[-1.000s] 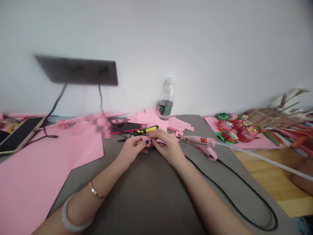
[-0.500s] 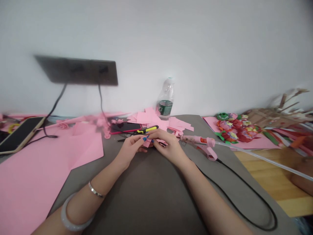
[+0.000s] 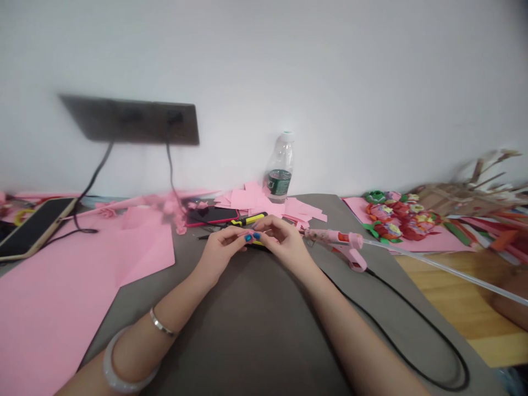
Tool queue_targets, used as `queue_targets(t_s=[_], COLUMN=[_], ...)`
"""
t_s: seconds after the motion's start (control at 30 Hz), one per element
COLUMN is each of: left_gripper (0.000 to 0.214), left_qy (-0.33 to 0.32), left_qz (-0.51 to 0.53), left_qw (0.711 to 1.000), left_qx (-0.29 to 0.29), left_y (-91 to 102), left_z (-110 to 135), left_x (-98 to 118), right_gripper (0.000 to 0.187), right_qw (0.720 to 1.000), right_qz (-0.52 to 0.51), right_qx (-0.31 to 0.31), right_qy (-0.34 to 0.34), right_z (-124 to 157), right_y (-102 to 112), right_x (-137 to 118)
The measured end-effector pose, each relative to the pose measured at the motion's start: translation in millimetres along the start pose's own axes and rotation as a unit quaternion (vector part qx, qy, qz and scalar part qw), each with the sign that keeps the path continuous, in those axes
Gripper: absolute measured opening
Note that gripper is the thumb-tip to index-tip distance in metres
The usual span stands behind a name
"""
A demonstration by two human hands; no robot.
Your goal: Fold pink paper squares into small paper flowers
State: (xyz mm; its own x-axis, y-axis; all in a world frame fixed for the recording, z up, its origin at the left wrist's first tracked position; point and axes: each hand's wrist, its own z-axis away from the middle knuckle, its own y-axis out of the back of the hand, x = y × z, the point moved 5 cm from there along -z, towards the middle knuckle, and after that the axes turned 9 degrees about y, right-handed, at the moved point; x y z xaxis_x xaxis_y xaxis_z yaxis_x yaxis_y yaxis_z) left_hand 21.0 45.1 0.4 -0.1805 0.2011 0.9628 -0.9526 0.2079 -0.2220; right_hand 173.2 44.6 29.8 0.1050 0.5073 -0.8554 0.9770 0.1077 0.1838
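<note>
Near the middle of the table, my left hand (image 3: 220, 248) and my right hand (image 3: 284, 240) meet at the fingertips. Both pinch a small piece of pink paper (image 3: 251, 234), mostly hidden behind the thumbs. Just behind the fingers lie a yellow-and-black utility knife (image 3: 247, 219) and a phone with a pink-red case (image 3: 212, 214). To the right of my right hand rests a pink glue gun (image 3: 336, 238), a long clear glue stick (image 3: 437, 264) reaching out of its back end.
Cut pink paper pieces (image 3: 303, 209) surround a plastic bottle (image 3: 280, 170) by the wall. Large pink sheets (image 3: 82, 275) and another phone (image 3: 35, 228) lie left. Colourful paper flowers (image 3: 396, 214) sit right. The glue gun's black cable (image 3: 412, 316) loops across the grey table.
The pink paper between my fingers shows less now, folded or covered by my thumbs. My two thumbs have come closer together. The things on the table have stayed put.
</note>
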Motion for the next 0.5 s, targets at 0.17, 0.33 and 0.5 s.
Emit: queue_targets(t_s=[0.17, 0.33, 0.5], left_gripper=[0.019, 0.019, 0.023], left_qy=[-0.025, -0.018, -0.016], left_qz=[-0.014, -0.016, -0.011], left_qw=[1.0, 1.0, 1.0], left_qx=[0.002, -0.003, -0.005], left_y=[-0.5, -1.0, -1.7], left_z=[1.7, 2.4, 1.1], left_x=[3.9, 3.7, 3.0], right_gripper=[0.023, 0.023, 0.022], right_qw=[0.999, 0.994, 0.996], right_qz=[-0.044, -0.087, -0.062], right_qx=[-0.012, -0.024, -0.032], right_qy=[-0.029, -0.062, -0.063], right_z=[0.0, 0.4, -0.1], right_y=[-3.2, -4.4, -3.3], right_x=[3.7, 8.3, 9.4])
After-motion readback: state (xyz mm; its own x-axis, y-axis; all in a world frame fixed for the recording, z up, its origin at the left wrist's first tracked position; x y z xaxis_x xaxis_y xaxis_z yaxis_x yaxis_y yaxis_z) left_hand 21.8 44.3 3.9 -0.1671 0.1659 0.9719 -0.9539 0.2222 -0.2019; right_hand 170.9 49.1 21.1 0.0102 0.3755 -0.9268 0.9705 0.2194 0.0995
